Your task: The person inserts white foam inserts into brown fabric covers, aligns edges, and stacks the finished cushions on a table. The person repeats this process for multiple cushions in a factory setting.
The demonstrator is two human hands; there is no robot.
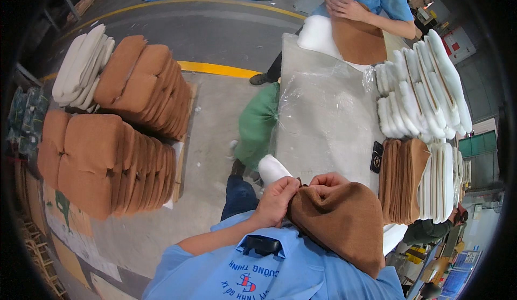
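Note:
A brown fabric cushion cover (339, 222) hangs over my chest and the near end of the table. My left hand (274, 202) pinches its edge near a small dark bit of material. Close beside it, my right hand (326, 183) is closed on the same edge, fingertips bent together and partly hidden by the cloth. A rounded white pad (272, 169) pokes out beyond my left hand. Whether that pad continues under the brown cover is hidden.
A grey-covered table (328, 117) stretches ahead, with a black phone (376, 157) on its right. Brown covers (398, 181) and white pads (425, 90) stand along the right. Brown stacks (91, 160), a green bag (258, 125) lie left. A co-worker (371, 4) stands opposite with a brown piece.

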